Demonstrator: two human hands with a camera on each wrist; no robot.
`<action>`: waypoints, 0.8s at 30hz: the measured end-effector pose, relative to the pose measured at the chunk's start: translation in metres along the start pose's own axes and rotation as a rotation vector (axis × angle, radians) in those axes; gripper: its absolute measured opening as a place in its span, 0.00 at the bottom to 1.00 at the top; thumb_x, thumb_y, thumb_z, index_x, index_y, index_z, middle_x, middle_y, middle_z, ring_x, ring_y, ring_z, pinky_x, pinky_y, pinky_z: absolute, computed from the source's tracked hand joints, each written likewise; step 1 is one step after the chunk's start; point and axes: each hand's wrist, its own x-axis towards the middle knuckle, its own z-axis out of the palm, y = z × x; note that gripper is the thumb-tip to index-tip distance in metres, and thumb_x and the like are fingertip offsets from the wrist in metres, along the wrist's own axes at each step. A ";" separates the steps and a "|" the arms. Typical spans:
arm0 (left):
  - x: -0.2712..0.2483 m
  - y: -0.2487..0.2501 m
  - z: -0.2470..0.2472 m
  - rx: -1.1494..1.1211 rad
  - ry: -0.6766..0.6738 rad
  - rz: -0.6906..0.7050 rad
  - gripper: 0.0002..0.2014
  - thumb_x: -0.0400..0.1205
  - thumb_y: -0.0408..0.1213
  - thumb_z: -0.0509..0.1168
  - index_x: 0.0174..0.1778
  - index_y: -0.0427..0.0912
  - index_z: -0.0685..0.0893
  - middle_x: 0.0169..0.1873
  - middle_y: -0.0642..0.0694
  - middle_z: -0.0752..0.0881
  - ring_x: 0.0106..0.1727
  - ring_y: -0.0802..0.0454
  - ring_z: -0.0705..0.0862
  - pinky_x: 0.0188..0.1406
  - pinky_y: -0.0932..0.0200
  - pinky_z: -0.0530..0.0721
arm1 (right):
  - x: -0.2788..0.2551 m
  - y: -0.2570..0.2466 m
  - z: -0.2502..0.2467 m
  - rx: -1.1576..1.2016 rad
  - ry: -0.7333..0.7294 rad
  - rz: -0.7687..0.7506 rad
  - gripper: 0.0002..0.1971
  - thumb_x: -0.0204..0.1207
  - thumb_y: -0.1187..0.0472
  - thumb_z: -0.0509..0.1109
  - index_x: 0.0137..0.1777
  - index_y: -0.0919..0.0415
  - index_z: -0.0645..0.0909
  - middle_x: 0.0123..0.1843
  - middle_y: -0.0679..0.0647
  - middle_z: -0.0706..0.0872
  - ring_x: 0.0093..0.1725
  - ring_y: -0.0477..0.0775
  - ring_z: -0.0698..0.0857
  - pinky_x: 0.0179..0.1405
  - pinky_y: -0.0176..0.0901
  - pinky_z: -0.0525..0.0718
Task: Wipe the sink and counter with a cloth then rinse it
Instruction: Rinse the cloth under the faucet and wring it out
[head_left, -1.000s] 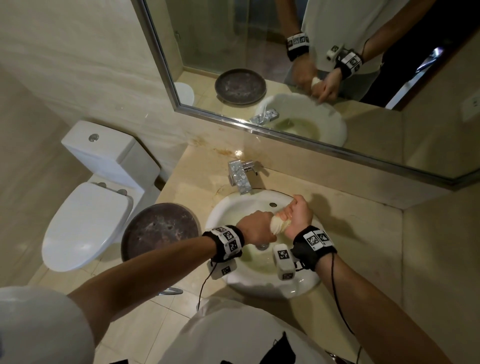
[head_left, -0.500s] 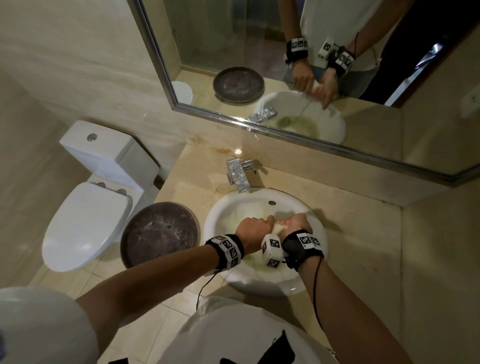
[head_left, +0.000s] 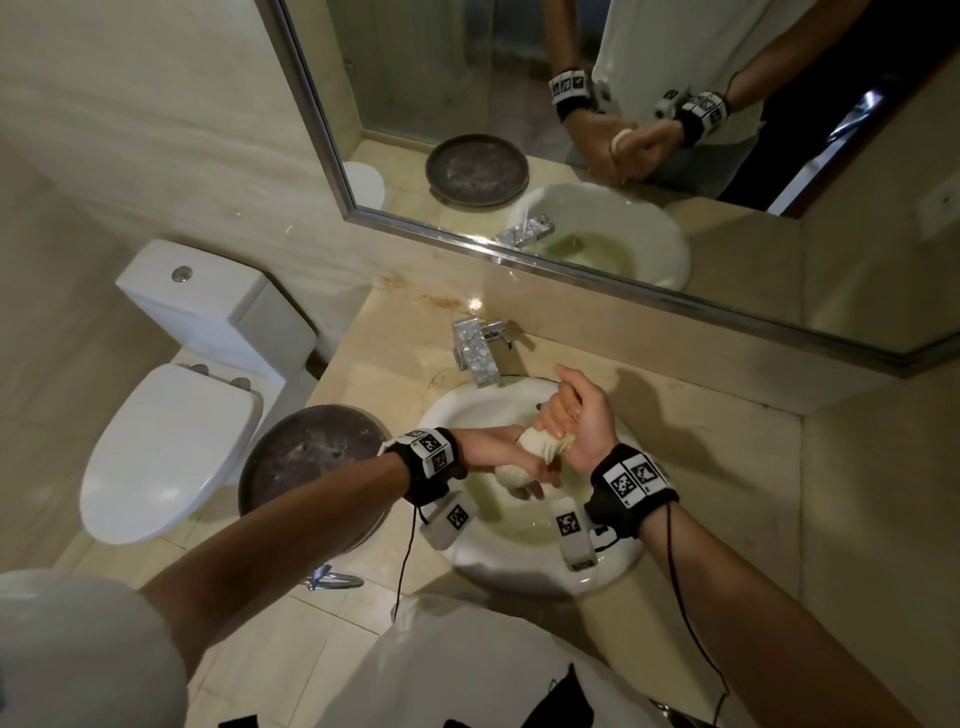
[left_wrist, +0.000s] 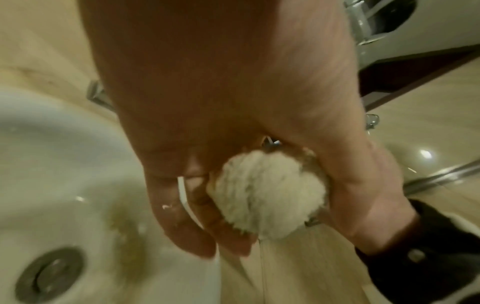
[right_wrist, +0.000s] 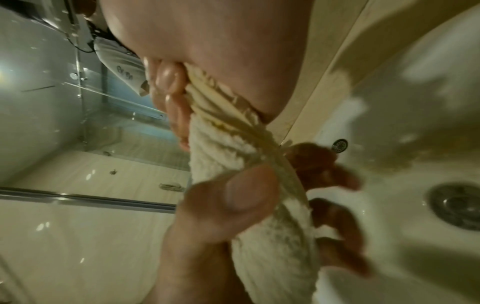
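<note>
Wringing the cloth (head_left: 524, 457) over the sink (head_left: 498, 566), the left hand (head_left: 511, 449) and right hand (head_left: 576, 415) each have their fingers curled tight round one end of the twisted roll. Half a second ago both fists sat level and low in the basin; now the right has lifted and turned toward the faucet (head_left: 475, 351), tightening the twist. Rinsing looks nearly finished, though whether water drips from the cloth is hard to tell.

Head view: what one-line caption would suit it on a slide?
Both hands, left hand and right hand, wring a twisted cream cloth above the white sink, below the mirror.
</note>
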 end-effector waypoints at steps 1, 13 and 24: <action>-0.001 -0.003 0.003 -0.078 -0.048 -0.001 0.15 0.81 0.32 0.70 0.63 0.35 0.83 0.58 0.35 0.87 0.59 0.34 0.85 0.61 0.42 0.82 | -0.001 0.000 0.002 -0.010 -0.032 0.004 0.31 0.82 0.57 0.65 0.17 0.56 0.58 0.12 0.53 0.55 0.14 0.55 0.58 0.26 0.45 0.72; 0.010 -0.018 0.011 0.415 0.244 -0.185 0.10 0.73 0.45 0.72 0.39 0.41 0.84 0.27 0.46 0.84 0.24 0.49 0.77 0.24 0.58 0.74 | 0.001 0.034 -0.007 0.040 0.362 0.143 0.27 0.80 0.61 0.66 0.20 0.54 0.59 0.14 0.52 0.57 0.15 0.54 0.59 0.22 0.43 0.69; 0.020 -0.030 0.034 1.224 0.492 -0.114 0.11 0.82 0.41 0.65 0.53 0.38 0.79 0.42 0.40 0.87 0.36 0.41 0.83 0.32 0.53 0.77 | -0.018 0.048 -0.015 -0.220 0.848 0.343 0.10 0.69 0.61 0.59 0.34 0.61 0.80 0.29 0.55 0.83 0.32 0.60 0.80 0.39 0.48 0.81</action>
